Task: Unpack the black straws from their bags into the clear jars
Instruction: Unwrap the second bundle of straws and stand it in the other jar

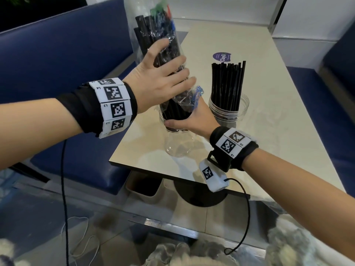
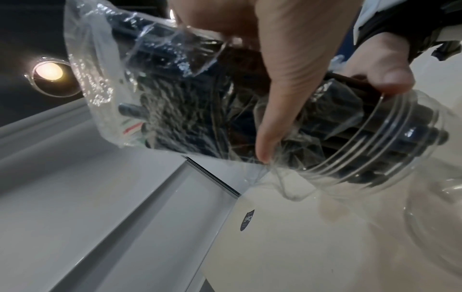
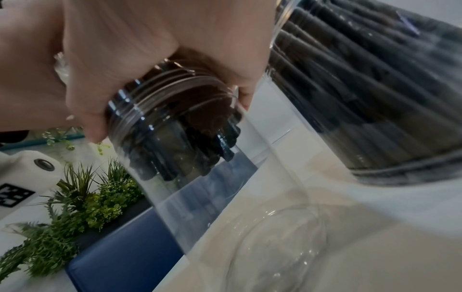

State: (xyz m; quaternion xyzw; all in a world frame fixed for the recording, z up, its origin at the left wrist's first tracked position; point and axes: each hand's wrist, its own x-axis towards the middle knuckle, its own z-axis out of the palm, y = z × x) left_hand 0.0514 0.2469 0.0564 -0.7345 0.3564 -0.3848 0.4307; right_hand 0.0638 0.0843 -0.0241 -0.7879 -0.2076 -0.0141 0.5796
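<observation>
Bag (image 1: 151, 25) top cut off by head view's edge (print unreadable); right hand (image 1: 189, 120) fingers hidden behind jar (image 1: 177, 139).

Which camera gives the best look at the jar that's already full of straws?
The head view: the full jar stands whole and upright on the table, straws sticking out. The right wrist view catches only its blurred side, close up. The left wrist view doesn't show it.

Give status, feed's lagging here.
Left hand grips straw bag; right hand grips near jar rim. Straws entering. Bag plastic bunched at mouth.
</observation>
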